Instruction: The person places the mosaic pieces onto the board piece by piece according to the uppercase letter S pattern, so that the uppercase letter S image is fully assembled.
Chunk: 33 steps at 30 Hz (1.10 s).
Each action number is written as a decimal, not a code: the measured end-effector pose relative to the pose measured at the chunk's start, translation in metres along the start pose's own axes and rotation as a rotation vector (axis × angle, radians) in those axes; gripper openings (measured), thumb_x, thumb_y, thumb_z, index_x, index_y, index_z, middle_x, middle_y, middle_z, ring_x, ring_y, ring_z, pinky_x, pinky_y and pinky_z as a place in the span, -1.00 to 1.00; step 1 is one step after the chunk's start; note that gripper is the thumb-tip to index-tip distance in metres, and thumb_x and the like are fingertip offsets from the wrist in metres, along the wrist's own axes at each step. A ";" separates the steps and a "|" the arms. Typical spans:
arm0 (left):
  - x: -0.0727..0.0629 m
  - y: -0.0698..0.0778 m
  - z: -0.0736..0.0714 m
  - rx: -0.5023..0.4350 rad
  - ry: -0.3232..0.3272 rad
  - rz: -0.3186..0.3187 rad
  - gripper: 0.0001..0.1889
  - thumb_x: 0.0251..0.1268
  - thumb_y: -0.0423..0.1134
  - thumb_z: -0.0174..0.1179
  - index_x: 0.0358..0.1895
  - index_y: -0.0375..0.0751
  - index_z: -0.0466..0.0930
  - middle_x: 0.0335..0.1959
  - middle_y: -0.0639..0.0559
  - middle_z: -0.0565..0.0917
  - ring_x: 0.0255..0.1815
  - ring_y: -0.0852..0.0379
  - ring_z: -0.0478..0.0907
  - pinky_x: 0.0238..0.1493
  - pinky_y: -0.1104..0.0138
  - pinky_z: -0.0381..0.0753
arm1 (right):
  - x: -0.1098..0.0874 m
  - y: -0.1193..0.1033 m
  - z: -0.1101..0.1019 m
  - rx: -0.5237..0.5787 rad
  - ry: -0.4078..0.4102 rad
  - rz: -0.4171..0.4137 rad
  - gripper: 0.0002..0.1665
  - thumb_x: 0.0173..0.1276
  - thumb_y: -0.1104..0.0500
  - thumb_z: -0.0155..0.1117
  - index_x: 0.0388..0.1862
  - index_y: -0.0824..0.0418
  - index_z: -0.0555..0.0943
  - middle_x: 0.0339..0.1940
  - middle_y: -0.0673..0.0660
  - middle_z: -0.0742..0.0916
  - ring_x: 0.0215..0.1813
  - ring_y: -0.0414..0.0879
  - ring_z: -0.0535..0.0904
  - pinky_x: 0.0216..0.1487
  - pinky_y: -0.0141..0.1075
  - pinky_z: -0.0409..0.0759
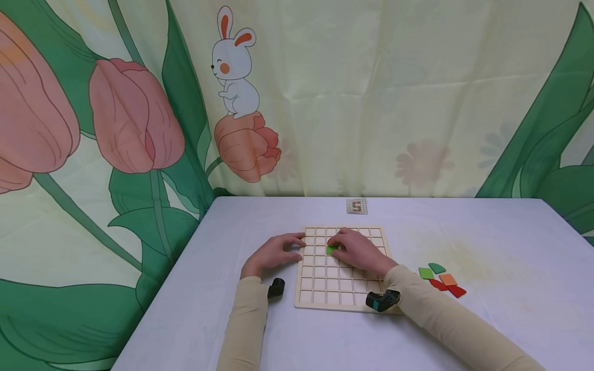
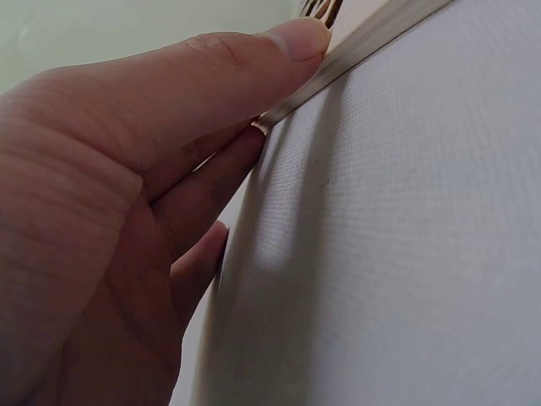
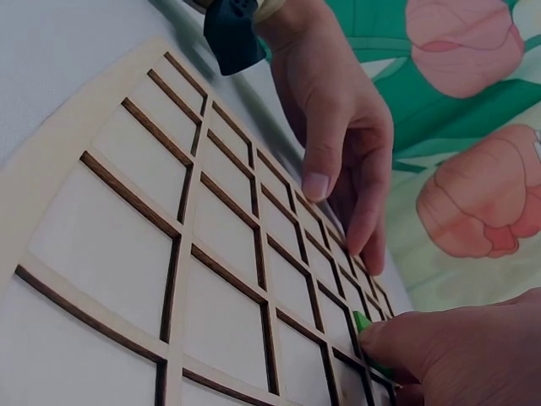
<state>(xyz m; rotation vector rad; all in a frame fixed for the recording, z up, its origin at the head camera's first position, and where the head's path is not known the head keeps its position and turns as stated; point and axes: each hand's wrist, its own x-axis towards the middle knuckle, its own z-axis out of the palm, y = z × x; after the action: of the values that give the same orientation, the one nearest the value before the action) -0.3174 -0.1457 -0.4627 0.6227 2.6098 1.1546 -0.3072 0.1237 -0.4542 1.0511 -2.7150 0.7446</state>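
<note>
A light wooden grid board (image 1: pixel 320 308) lies on the white table. At its left edge, my left hand (image 1: pixel 274 252) rests its fingertips on the frame, thumb apart from the fingers, which are fairly straight in the left wrist view. My right hand (image 1: pixel 359 251) reaches over the upper middle of the grid. Its thumb and fingers pinch a green tile (image 1: pixel 331 250), also seen as a green edge (image 3: pixel 362 320) by the thumb in the right wrist view. A bit of a red piece (image 1: pixel 330 240) shows beside the index finger; the hand hides the cells beneath.
Right of the board lie a green square (image 1: pixel 426 273), a dark green rounded piece (image 1: pixel 436 268), an orange square (image 1: pixel 448 279) and two red pieces (image 1: pixel 457 291). A small patterned card (image 1: pixel 357 206) lies behind the board. A printed curtain (image 1: pixel 334 129) hangs at the table's back edge.
</note>
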 end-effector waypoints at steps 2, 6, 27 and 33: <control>0.000 0.000 0.000 -0.001 0.001 0.003 -0.68 0.19 -0.19 0.39 0.04 0.00 0.67 0.38 0.21 0.42 0.47 0.11 0.21 0.45 0.11 0.18 | 0.000 0.000 0.000 -0.004 0.000 0.000 -0.78 0.29 0.23 0.34 -0.09 0.22 0.71 -0.18 0.07 0.67 -0.17 -0.08 0.57 -0.10 -0.18 0.57; 0.001 -0.001 0.000 -0.003 0.003 0.006 -0.67 0.19 -0.18 0.39 0.04 0.00 0.67 0.39 0.21 0.42 0.47 0.09 0.20 0.45 0.09 0.18 | -0.001 -0.001 -0.002 0.008 -0.002 0.002 -0.77 0.29 0.22 0.34 -0.08 0.22 0.72 -0.19 0.07 0.68 -0.16 -0.07 0.58 -0.10 -0.17 0.57; 0.000 -0.001 0.000 -0.006 0.009 -0.056 -0.67 0.17 -0.17 0.40 0.03 0.05 0.67 0.38 0.28 0.40 0.48 0.11 0.18 0.44 0.09 0.19 | -0.124 0.058 -0.093 0.069 -0.082 0.416 -0.63 0.34 0.15 0.32 0.09 0.25 0.62 -0.10 0.09 0.65 -0.15 -0.05 0.55 -0.27 -0.31 0.60; 0.001 -0.001 0.002 -0.008 0.002 -0.055 -0.66 0.18 -0.14 0.40 0.05 0.08 0.67 0.38 0.32 0.40 0.48 0.12 0.18 0.45 0.10 0.19 | -0.156 0.079 -0.111 0.049 -0.133 0.460 -0.57 0.24 0.19 0.41 0.07 0.31 0.62 -0.14 0.09 0.67 -0.14 -0.03 0.55 -0.30 -0.33 0.61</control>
<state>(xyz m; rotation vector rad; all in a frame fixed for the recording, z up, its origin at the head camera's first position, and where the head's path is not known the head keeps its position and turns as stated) -0.3182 -0.1445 -0.4653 0.5440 2.6057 1.1494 -0.2486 0.3220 -0.4355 0.4946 -3.1103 0.8303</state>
